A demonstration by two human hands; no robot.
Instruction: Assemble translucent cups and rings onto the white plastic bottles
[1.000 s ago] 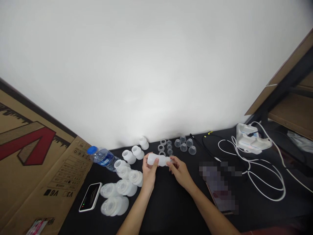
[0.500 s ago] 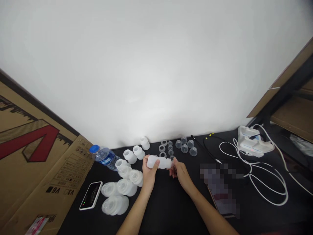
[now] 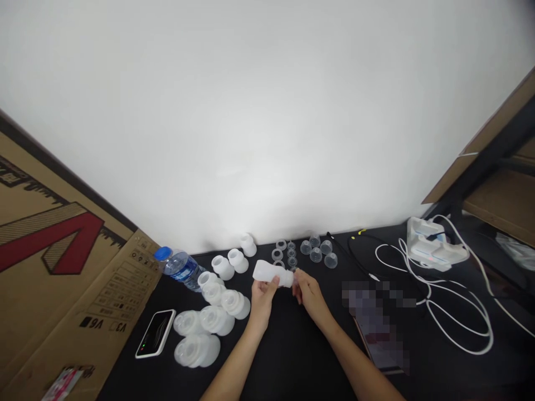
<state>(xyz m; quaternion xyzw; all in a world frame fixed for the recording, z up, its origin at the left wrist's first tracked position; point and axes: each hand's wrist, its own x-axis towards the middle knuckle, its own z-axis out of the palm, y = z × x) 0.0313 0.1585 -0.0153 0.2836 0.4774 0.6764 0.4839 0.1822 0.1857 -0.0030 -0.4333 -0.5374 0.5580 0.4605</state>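
My left hand (image 3: 264, 295) wraps around the body of a white baby bottle (image 3: 270, 272). The bottle lies nearly on its side in the air, its base up to the left and its neck to the right. At the neck end the fingers of my right hand (image 3: 307, 289) are closed on a small translucent piece, apparently the nipple, mostly hidden by the fingers. Just behind the bottle lie white collar rings (image 3: 277, 254) and small clear nipples (image 3: 291, 253). Clear dome caps (image 3: 316, 254) stand to their right. Left of my hands, several capped baby bottles (image 3: 197, 350) stand upright.
Open-necked white bottles (image 3: 223, 267) stand near the wall, beside a water bottle (image 3: 181, 267). A white-framed device (image 3: 156, 333) lies front left by a cardboard box (image 3: 83, 289). To the right are a blurred phone-like slab (image 3: 378, 334), white cables (image 3: 455, 284) and a white charging dock (image 3: 434, 245).
The baby bottle has tilted, its base rising while its neck stays by my right hand. My left hand has shifted slightly right, uncovering more of the capped bottle beside it.
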